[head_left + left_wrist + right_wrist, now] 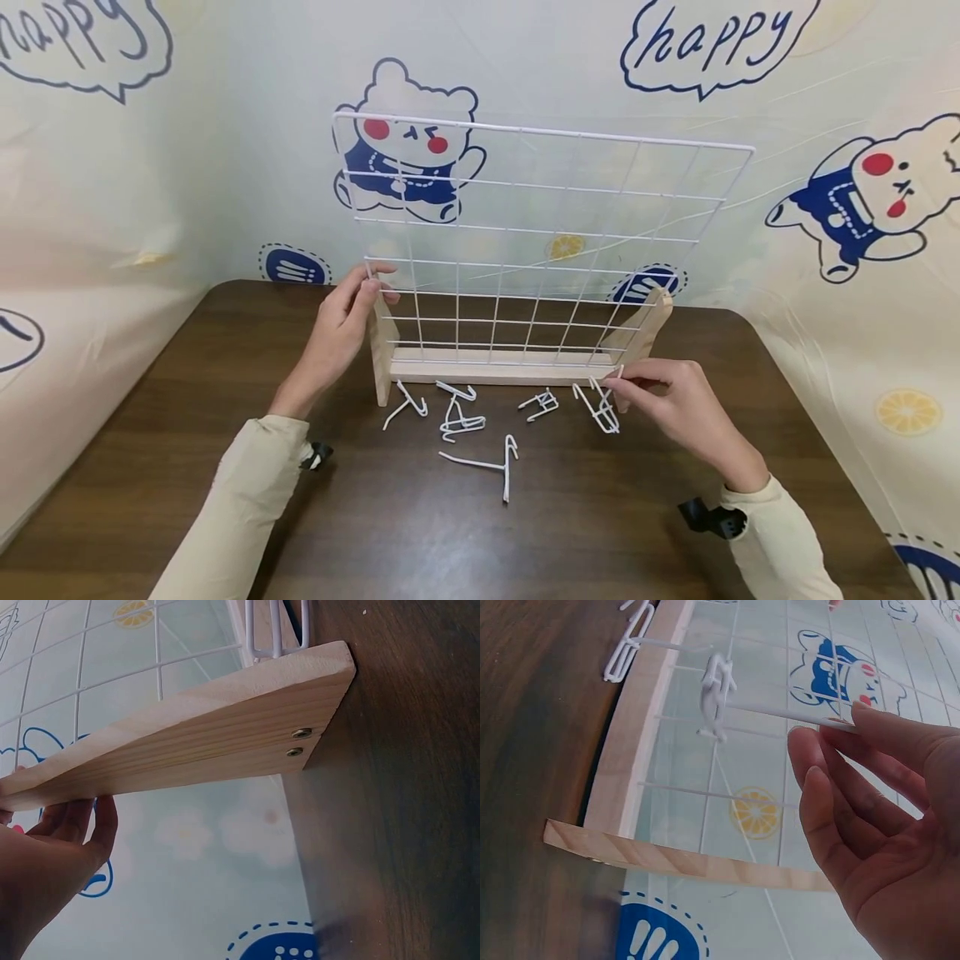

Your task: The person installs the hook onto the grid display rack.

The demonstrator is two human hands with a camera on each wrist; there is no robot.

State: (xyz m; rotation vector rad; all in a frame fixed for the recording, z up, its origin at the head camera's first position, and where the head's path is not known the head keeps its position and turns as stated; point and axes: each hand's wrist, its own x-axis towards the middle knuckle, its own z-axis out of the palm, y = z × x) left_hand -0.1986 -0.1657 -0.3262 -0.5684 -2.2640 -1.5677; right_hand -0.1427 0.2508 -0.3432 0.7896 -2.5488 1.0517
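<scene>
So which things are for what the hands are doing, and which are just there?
For the job:
grid
stand, gripped by the left hand
hook, pinched by the right hand
loose hooks, probably

Just there:
table, underneath
bear backdrop, behind

The wire grid and hooks look like metal under a smooth white coating. The stand is pale, matt, grained wood with shiny metal screws. The table shows a wood-grain surface with a soft gloss; the sleeves are matt, creased cloth.
</scene>
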